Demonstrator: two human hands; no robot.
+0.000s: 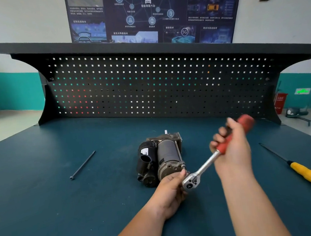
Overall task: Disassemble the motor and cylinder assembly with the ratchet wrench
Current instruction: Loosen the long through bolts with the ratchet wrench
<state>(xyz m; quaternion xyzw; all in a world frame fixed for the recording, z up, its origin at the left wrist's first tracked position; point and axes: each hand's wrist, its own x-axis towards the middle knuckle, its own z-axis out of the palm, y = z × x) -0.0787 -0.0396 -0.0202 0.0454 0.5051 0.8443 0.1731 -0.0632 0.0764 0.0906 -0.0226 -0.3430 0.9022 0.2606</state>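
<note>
The right hand (229, 146) is clamped round the red handle of the ratchet wrench (206, 163) to supply torque. The left hand (174, 189) curls its fingers about the wrench head, apparently to keep the drive seated. The motor and cylinder assembly (160, 157) lies on its side on the bench (64, 202), its near end face just beyond the left thumb (one long bolt (82, 165) lies well apart, left).

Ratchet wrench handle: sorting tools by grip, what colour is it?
Red; the ratchet wrench handle, in the right hand, shows best in the head view.
</note>
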